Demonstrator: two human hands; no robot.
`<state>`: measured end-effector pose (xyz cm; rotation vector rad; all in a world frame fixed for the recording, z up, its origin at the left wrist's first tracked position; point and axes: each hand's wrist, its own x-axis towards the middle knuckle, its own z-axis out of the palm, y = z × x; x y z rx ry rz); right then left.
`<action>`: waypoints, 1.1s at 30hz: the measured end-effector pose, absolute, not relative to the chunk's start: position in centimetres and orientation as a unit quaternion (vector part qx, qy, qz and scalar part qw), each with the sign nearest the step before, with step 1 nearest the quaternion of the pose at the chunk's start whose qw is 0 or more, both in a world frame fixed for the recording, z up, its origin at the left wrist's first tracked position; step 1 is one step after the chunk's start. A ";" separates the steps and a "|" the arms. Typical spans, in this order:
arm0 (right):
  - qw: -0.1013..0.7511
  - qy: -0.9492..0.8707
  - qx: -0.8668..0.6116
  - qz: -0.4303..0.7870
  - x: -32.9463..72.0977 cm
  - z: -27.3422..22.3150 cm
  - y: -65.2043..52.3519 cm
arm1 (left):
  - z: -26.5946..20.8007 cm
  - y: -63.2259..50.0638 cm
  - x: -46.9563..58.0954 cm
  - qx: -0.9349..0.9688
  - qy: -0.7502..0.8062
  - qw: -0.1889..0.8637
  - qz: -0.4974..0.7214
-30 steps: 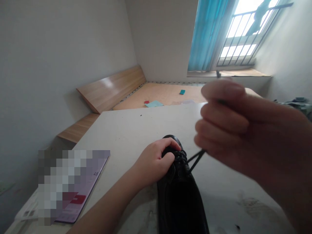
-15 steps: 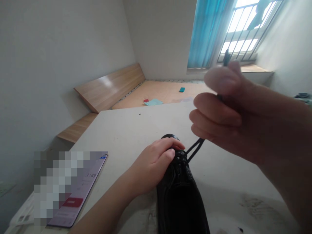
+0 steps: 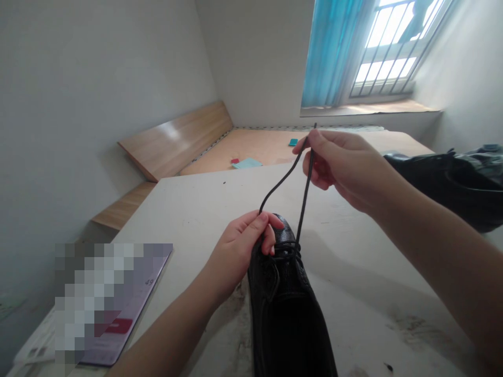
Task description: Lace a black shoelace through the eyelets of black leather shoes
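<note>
A black leather shoe [image 3: 291, 293] lies on the white tabletop, its toe pointing away from me and its opening near me. Beside the lacing, my left hand [image 3: 251, 235] pinches a black shoelace [image 3: 281, 180] between thumb and forefinger, the other fingers resting against the shoe's upper. Higher and to the right, my right hand [image 3: 328, 157] pinches the lace too, with a short tip sticking up above the thumb. One strand runs from that pinch to my left hand; another drops fairly straight to the eyelets on the shoe's right side.
A second black shoe [image 3: 448, 183] sits at the right, partly behind my right forearm. At the left lies a phone [image 3: 135, 309], partly blurred out. Beyond the white table [image 3: 188, 209] is a bed with a wooden headboard [image 3: 184, 139] and small items on it.
My right hand has moved away from the camera and leftward, going from a fist around the lace to a fingertip pinch. My left hand has taken hold of the lace. The second shoe has come into sight.
</note>
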<state>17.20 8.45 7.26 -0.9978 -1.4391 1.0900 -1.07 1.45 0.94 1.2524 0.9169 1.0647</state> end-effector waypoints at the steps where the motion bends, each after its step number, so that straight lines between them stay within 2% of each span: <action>1: 0.518 -0.576 -0.414 0.479 17.3 7.5 8.4 | 0.9 1.4 -1.0 0.540 0.390 0.591 0.455; 5: 0.521 -0.526 -0.341 0.580 17.1 8.3 6.9 | 1.0 1.2 -1.0 0.545 0.386 0.575 0.472; 9: 0.487 -0.626 -0.304 0.527 15.5 7.9 4.9 | 1.2 0.8 -1.0 0.565 0.405 0.588 0.415; 12: 0.403 -0.732 -0.324 0.443 14.4 6.6 4.2 | 1.2 0.6 -1.0 0.612 0.398 0.569 0.378; 15: 0.266 -0.798 -0.323 0.434 14.5 5.5 4.3 | 1.1 0.7 -1.0 0.611 0.402 0.549 0.405; 17: 0.216 -0.813 -0.327 0.431 14.9 5.2 4.6 | 1.2 0.9 -1.0 0.598 0.411 0.546 0.418; 21: 0.217 -0.828 -0.387 0.342 15.9 5.9 4.9 | 1.4 1.3 -0.9 0.600 0.447 0.522 0.410; 24: 0.178 -0.839 -0.424 0.290 16.1 6.7 5.0 | 1.4 1.6 -1.1 0.592 0.475 0.497 0.420; 28: 0.126 -0.876 -0.380 0.268 16.2 6.9 5.1 | 1.3 1.6 -1.3 0.599 0.464 0.502 0.418; 33: 0.132 -0.900 -0.363 0.201 16.6 7.0 5.2 | 1.1 1.7 -1.3 0.586 0.468 0.510 0.421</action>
